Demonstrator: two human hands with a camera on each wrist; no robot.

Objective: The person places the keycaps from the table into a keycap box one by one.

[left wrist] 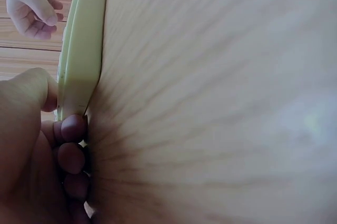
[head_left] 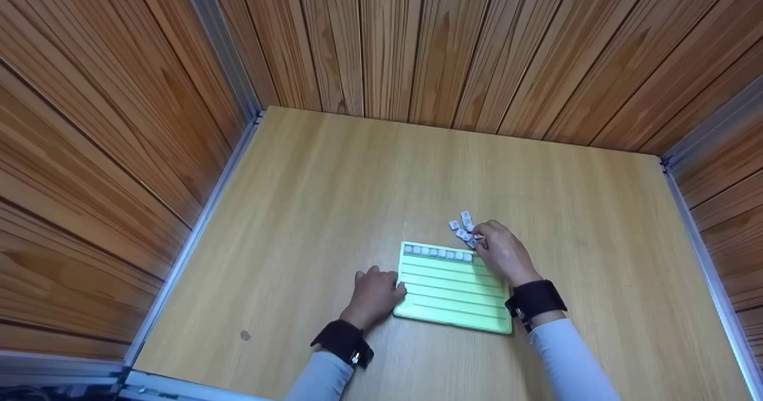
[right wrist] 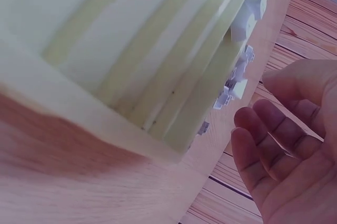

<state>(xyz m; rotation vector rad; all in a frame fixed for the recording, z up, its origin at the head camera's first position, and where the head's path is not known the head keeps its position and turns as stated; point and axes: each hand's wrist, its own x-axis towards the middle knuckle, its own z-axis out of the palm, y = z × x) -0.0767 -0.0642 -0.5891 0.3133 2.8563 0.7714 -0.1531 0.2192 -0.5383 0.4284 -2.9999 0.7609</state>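
Note:
A light green ridged tray lies on the table, a row of small white keycaps filling most of its top slot. My left hand grips the tray's left edge; in the left wrist view the thumb lies over the rim and the curled fingers sit against the side. Beyond the tray's top right corner is a loose cluster of white keycaps. My right hand hovers at this cluster. In the right wrist view its fingers are loosely bent, thumb apart, nothing visible between them.
The wooden tabletop carries a dark spot at the lower left. Plank walls stand at the back and both sides, with metal rails along the side edges.

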